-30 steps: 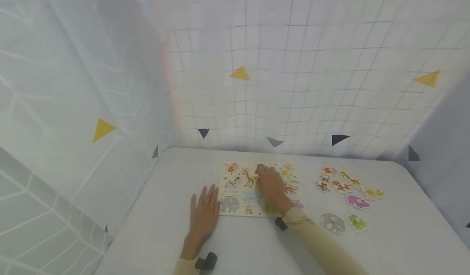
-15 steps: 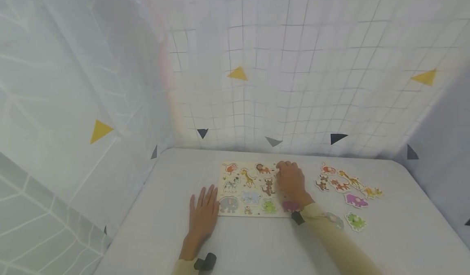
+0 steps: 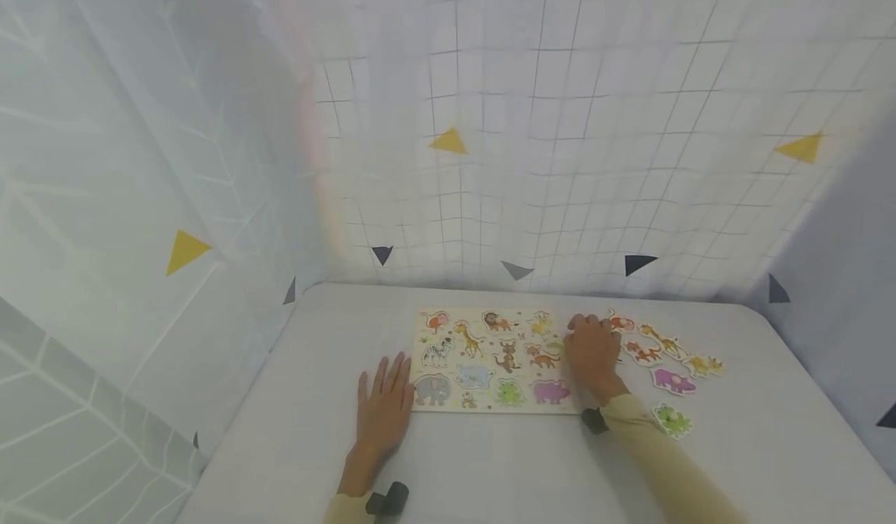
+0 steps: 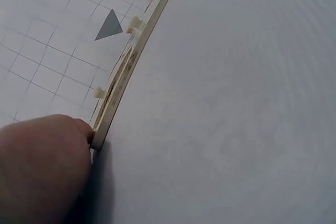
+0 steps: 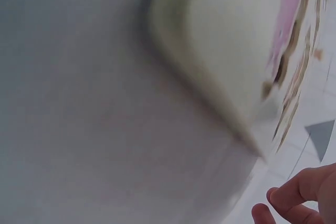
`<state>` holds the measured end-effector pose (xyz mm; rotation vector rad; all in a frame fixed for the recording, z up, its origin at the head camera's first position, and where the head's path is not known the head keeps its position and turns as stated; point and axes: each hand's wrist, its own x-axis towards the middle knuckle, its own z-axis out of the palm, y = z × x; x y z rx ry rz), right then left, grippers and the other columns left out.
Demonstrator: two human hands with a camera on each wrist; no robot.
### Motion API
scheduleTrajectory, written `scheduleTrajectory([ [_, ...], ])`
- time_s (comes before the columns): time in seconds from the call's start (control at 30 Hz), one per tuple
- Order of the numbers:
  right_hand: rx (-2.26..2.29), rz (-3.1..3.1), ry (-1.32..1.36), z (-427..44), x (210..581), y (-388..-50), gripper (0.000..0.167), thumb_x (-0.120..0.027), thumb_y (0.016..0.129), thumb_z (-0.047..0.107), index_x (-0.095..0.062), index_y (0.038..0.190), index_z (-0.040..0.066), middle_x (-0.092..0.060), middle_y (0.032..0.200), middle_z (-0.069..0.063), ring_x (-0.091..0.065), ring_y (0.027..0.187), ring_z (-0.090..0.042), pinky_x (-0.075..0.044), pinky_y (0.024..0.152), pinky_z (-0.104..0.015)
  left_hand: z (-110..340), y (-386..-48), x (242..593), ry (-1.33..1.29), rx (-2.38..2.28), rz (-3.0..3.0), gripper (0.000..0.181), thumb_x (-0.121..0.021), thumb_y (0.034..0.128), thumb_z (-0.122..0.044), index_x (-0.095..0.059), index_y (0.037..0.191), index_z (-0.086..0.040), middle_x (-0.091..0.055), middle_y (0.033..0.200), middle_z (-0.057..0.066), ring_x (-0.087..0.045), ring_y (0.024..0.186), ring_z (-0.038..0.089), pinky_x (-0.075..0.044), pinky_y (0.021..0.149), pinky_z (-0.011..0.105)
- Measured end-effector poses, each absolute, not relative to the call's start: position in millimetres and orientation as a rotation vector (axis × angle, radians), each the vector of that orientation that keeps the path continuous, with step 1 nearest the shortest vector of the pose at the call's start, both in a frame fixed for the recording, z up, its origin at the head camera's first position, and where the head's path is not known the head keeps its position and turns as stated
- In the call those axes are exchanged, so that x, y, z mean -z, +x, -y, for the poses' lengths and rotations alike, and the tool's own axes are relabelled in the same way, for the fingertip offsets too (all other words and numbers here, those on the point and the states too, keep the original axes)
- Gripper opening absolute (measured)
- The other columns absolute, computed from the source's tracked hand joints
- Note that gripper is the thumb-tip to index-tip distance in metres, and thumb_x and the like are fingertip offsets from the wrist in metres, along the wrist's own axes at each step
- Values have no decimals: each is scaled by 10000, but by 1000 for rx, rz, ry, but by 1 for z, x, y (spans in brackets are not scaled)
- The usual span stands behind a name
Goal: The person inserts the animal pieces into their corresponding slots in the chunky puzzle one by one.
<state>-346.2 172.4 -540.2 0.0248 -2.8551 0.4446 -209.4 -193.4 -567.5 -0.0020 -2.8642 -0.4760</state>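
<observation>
My left hand (image 3: 383, 407) lies flat on the table with straight fingers, beside the left edge of a wooden animal puzzle board (image 3: 455, 401). In the left wrist view, that hand (image 4: 44, 163) touches the corner of the board (image 4: 122, 74). Just past the board's right edge hovers my right hand (image 3: 593, 357), its fingers loosely bent. The right wrist view shows nothing between the fingers of this hand (image 5: 310, 192). Closest to it are a loose red monkey piece (image 3: 621, 322) and an orange tiger-like piece (image 3: 642, 352). The kangaroo and elephant pieces are hidden behind my right hand and arm.
Farther right lie a giraffe piece (image 3: 662, 341), a yellow animal piece (image 3: 704, 365), a purple hippo piece (image 3: 674, 381) and a green frog piece (image 3: 672, 420). Small knobs (image 4: 134, 23) stick up from the board. A grid-patterned curtain (image 3: 518, 197) hangs behind the table.
My right hand has moved right, from over the lion area across the board to beside the loose pieces, uncovering the lion, kangaroo and tiger pictures. My left hand has stayed by the board.
</observation>
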Motion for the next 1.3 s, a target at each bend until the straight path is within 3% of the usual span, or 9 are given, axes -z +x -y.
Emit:
scheduleTrajectory([
  [0.2, -479, 2831, -75, -192, 539, -343, 238, -592, 949, 122, -666, 1122, -25, -657, 1143, -293, -569, 1107, -501, -482, 874, -673, 193, -209, 567, -21, 516, 2847, 528, -429, 1086, -326, -415, 1572, -121, -395, 1666, 86, -303, 1565, 377, -138, 1280, 684],
  [0.5, -506, 2863, -163, -215, 545, -341, 193, -607, 934, 128, -611, 1031, -39, -628, 1075, -300, -565, 1023, -511, -490, 804, -657, 195, -207, 559, -10, 507, 2874, 533, -442, 1079, -316, -416, 1573, -115, -387, 1671, 81, -294, 1576, 365, -137, 1292, 667],
  [0.83, -526, 2944, -229, -225, 538, -337, 281, -617, 964, 175, -637, 1104, -68, -626, 1127, -323, -527, 1074, -531, -466, 877, -688, 195, -209, 565, -9, 535, 2867, 540, -434, 1081, -322, -403, 1581, -120, -368, 1681, 78, -267, 1588, 365, -98, 1299, 662],
  [1.0, -533, 2963, -234, -225, 534, -333, 297, -590, 965, 149, -610, 1141, -90, -633, 1152, -349, -536, 1101, -561, -455, 932, -725, 196, -208, 562, -20, 502, 2867, 531, -446, 1080, -320, -422, 1569, -113, -390, 1669, 88, -295, 1571, 376, -136, 1285, 677],
  [1.3, -552, 2926, -179, -226, 533, -331, 276, -595, 965, 139, -617, 1118, -90, -658, 1110, -340, -574, 1037, -536, -477, 868, -694, 195, -209, 562, -1, 512, 2911, 543, -410, 1091, -338, -384, 1591, -128, -346, 1693, 68, -256, 1596, 354, -103, 1302, 662],
])
